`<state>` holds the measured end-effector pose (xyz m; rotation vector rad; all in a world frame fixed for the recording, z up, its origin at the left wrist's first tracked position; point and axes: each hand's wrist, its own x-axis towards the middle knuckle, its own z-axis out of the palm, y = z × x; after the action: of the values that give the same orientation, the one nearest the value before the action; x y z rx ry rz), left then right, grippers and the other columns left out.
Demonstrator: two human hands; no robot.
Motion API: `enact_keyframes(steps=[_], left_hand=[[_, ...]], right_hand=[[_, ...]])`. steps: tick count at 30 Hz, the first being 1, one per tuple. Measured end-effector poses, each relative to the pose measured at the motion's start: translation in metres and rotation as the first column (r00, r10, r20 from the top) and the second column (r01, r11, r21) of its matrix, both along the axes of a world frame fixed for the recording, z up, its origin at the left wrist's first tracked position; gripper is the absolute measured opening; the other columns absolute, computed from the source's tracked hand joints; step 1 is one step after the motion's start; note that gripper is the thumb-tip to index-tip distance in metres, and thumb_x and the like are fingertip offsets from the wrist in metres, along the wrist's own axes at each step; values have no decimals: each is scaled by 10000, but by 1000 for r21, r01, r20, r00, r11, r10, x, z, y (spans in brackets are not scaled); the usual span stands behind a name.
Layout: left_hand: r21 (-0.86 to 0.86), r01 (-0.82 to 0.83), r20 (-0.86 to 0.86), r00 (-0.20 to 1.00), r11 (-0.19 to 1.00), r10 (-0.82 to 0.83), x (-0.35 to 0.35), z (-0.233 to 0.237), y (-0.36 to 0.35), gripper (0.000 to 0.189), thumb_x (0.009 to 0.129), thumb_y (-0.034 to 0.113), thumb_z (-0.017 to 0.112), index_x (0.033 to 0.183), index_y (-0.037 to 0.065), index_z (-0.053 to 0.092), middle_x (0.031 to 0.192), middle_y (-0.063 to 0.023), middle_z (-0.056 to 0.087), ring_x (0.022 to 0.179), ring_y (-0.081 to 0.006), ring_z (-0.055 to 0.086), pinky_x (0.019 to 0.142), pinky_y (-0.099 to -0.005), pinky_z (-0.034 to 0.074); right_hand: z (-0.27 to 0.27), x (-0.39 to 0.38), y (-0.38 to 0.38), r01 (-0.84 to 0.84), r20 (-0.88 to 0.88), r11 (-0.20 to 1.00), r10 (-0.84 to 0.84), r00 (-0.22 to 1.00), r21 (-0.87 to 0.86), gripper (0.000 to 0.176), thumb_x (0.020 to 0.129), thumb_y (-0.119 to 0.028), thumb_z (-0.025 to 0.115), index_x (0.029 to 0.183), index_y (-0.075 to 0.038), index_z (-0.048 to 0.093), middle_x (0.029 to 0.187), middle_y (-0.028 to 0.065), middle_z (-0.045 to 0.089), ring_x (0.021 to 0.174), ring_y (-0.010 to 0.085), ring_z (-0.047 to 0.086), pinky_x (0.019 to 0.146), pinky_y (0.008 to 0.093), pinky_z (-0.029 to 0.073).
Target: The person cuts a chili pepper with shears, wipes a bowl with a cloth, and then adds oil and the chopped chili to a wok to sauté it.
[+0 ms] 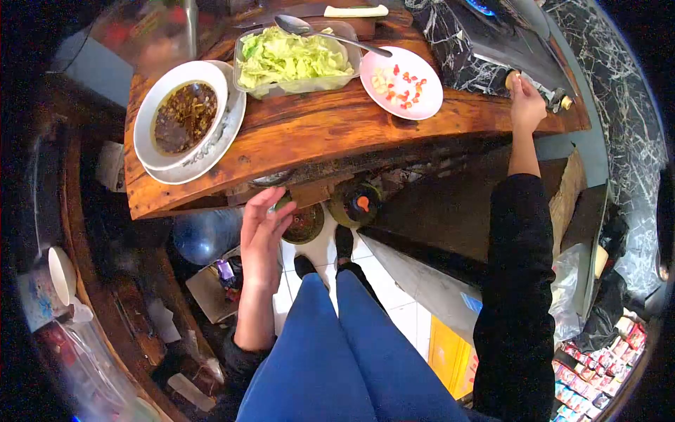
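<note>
At the right, my right hand [527, 105] has its fingers closed on a round knob [512, 79] at the front of the gas stove [485, 53]. A blue flame [481, 7] burns at the top of the stove. My left hand [264, 235] hangs in the air below the front edge of the wooden counter [316, 130], its fingers apart and slightly bent, holding nothing. On the counter, a pink plate [429, 100] bears chopped red chili and pale garlic pieces.
A clear tub of shredded greens [292, 60] has a spoon [302, 27] across it. Left of it, a white bowl of dark sauce [184, 119] sits on a plate. A white-handled knife [355, 11] lies behind. Below are a blue bottle [204, 235] and an orange-topped gas cylinder [355, 204].
</note>
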<state>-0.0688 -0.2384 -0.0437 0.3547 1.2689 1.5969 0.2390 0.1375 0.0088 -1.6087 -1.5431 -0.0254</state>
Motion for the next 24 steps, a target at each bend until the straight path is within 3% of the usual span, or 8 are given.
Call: enact_keyframes(steps=[5,16,19,21,22,24], left_hand=[[11,27,-1,1000,1000,-27,-3,-3,6,368,826,185,429,1171,73,370,1229,-106,401,1067,-250,458,907,-378,345],[-15,38,-31,999,999,-39,-5,-6,5,363,836,192,434,1176,82,376,1215,-107,410,1040,-237,478,879,-355,365],[21,112,-126,986,994,-108,2,9,31,375,837,163,434,1193,70,365,1198,-113,422,1009,-229,500,841,-326,396],[31,289,-213,937,957,-276,6,20,61,400,846,148,430,1221,50,330,1195,-132,406,958,-231,528,803,-312,431],[31,289,-214,937,957,-276,11,24,76,400,846,148,430,1221,50,330,1195,-132,406,958,-231,528,803,-312,431],[70,251,-49,968,966,-248,20,29,106,485,849,151,433,1260,2,224,1182,-176,378,833,-233,563,730,-322,480]], right_hand=[[-2,8,10,0,98,1000,-2,995,17,385,683,-445,631,872,-111,661,759,133,629,708,251,614,687,331,463],[-5,9,15,22,9,1000,-22,1000,-2,368,675,-439,641,863,-124,666,695,107,631,661,225,618,657,313,474],[-3,5,11,1,-59,1000,-2,998,-17,352,681,-416,648,860,-114,666,679,96,633,647,198,621,647,296,476],[2,0,5,2,-76,999,-5,997,-35,344,684,-403,651,858,-106,666,674,90,634,640,184,623,643,287,476],[4,-1,3,16,-45,999,-18,999,-39,350,684,-402,654,855,-97,666,676,90,636,633,178,624,639,286,477],[4,-1,3,31,-15,999,-32,999,-42,355,685,-400,656,853,-88,666,678,90,637,626,173,625,636,285,478]])
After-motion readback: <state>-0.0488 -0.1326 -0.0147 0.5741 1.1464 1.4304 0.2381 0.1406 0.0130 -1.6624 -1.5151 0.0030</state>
